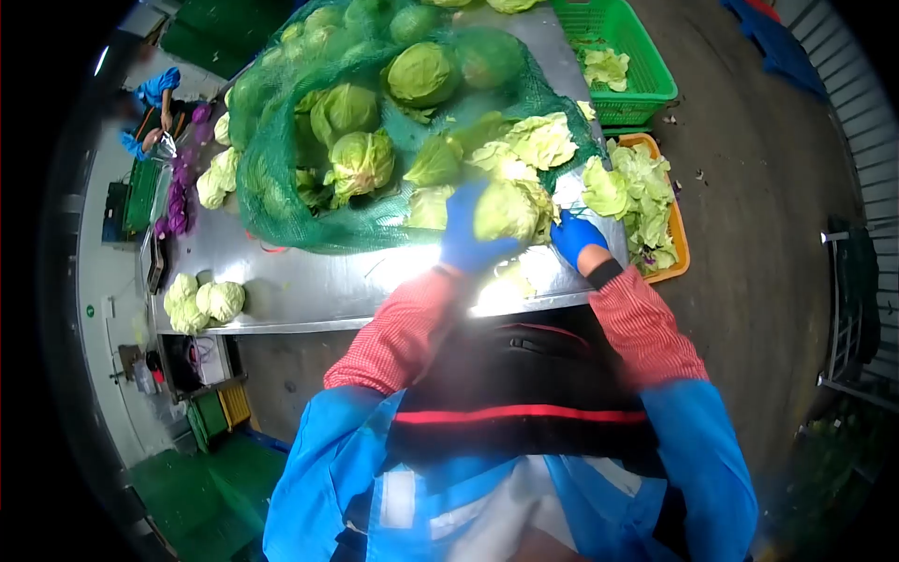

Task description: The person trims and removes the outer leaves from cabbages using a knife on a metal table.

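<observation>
a round cabbage [507, 212] lies between left hand [471, 232] and right hand [576, 238], against the left's spread fingers. the right's grasp cannot be told.

Pale-green cabbage [506, 212], blue gloves [575, 238] — red-and-white checked sleeves [639, 317], green net [314, 227]
</observation>
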Tool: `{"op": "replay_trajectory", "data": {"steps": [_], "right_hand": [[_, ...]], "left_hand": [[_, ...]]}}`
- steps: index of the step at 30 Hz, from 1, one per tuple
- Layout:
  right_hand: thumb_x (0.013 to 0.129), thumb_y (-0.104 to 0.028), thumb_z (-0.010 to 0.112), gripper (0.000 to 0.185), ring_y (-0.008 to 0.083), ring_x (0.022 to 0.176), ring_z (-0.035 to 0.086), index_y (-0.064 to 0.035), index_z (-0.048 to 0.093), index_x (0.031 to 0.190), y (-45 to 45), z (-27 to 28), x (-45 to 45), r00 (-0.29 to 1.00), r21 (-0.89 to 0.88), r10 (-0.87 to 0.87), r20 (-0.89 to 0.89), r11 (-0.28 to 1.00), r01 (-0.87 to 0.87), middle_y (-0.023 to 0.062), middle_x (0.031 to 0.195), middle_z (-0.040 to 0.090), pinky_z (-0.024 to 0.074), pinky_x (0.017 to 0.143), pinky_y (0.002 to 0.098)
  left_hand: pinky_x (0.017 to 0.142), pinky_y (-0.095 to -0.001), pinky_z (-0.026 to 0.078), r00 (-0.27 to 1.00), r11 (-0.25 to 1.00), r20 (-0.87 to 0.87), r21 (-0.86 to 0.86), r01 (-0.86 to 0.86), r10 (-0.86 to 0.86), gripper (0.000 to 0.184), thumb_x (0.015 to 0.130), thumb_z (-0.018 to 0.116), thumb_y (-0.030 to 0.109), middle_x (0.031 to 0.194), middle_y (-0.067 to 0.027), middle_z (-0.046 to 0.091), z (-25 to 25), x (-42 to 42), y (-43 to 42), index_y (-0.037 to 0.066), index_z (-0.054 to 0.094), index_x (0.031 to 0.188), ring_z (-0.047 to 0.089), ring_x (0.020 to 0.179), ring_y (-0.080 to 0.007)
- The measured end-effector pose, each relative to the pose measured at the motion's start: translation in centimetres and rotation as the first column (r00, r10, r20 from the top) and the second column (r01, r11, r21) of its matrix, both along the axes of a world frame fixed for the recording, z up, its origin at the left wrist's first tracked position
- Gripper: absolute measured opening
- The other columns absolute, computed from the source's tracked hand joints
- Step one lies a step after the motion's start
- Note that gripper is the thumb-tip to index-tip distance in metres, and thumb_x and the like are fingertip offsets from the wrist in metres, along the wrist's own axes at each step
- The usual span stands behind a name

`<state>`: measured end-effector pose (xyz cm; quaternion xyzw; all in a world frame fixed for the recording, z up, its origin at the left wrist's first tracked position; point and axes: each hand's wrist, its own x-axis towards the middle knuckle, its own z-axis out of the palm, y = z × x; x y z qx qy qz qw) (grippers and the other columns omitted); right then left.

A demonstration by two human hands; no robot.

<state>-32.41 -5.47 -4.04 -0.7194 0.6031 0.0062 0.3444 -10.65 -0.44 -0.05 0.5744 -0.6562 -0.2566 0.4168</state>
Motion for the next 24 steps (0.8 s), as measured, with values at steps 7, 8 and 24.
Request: {"op": "replay_trajectory", "data": {"steps": [7, 8, 24], "right_hand": [[0.092, -0.040, 0.042, 0.049, 0.0454, 0.098, 0.060, -0.0096, 0.048, 0.131, 3.6, 3.5, 2.9, 0.973, 0.003, 0.066, 0.220, 0.998, -0.069, 0.0281, 0.103, 0.064, 0.0475, 0.085, 0.0487], [0.093, -0.039, 0.042, 0.049, 0.0453, 0.098, 0.060, -0.0099, 0.048, 0.132, 3.8, 3.5, 3.0, 0.974, 0.009, 0.072, 0.213, 0.997, -0.076, 0.0281, 0.103, 0.064, 0.0472, 0.085, 0.0489], [0.079, -0.052, 0.058, 0.071, 0.0378, 0.108, 0.060, -0.0071, 0.050, 0.134, 2.0, 7.1, 0.6, 0.990, 0.053, 0.058, 0.127, 0.996, -0.065, 0.0219, 0.118, 0.062, 0.0477, 0.092, 0.0411]], "left_hand": [[0.103, -0.0353, 0.041, 0.945, 0.960, -0.273, 0.255, -0.112, 0.183, 0.090, 0.067, 0.083, 0.010, 0.137, -0.0126, 0.043, -5.5, 4.0, 2.8, 0.003, 0.032, 0.141, 0.046, 0.124, -0.0237], [0.102, -0.0349, 0.042, 0.930, 0.941, -0.270, 0.291, -0.170, 0.251, 0.088, 0.068, 0.082, 0.009, 0.137, -0.0128, 0.043, -6.0, 4.2, 2.9, 0.003, 0.032, 0.141, 0.047, 0.123, -0.0233], [0.102, -0.0380, 0.039, 0.975, 0.993, -0.223, 0.109, 0.041, -0.016, 0.084, 0.077, 0.080, 0.027, 0.139, -0.0116, 0.040, -1.0, -1.3, 3.3, 0.013, 0.034, 0.146, 0.042, 0.125, -0.0290]]}}
